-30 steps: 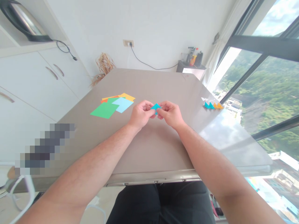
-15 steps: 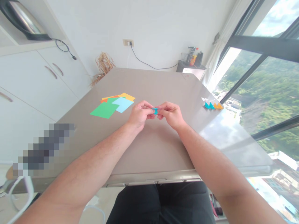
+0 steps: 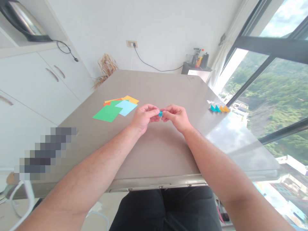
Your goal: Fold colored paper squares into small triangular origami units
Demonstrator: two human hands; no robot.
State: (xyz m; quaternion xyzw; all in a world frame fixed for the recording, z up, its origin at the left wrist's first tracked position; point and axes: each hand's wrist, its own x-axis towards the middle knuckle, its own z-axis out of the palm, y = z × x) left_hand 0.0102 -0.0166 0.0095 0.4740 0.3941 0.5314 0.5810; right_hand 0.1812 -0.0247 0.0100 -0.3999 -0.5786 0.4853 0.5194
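Left hand (image 3: pixel 143 118) and right hand (image 3: pixel 176 117) pinch opposite sides of a small, bright-blue piece of folded paper (image 3: pixel 160 113), its full shape hidden by their grip, over a brown table (image 3: pixel 158 154) near a pale-blue sheet (image 3: pixel 127 107).

We are seeing bright daylight entering through the right-hand window (image 3: pixel 276 96), casting pale glare on the surface (image 3: pixel 156 154); wide-angle distortion is stretching the edges, and coarse pixel blocks (image 3: pixel 48 150) are masking a left-hand patch.

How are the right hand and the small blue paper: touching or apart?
Touching. The head view shows the right hand pinching the right side of the small blue paper.
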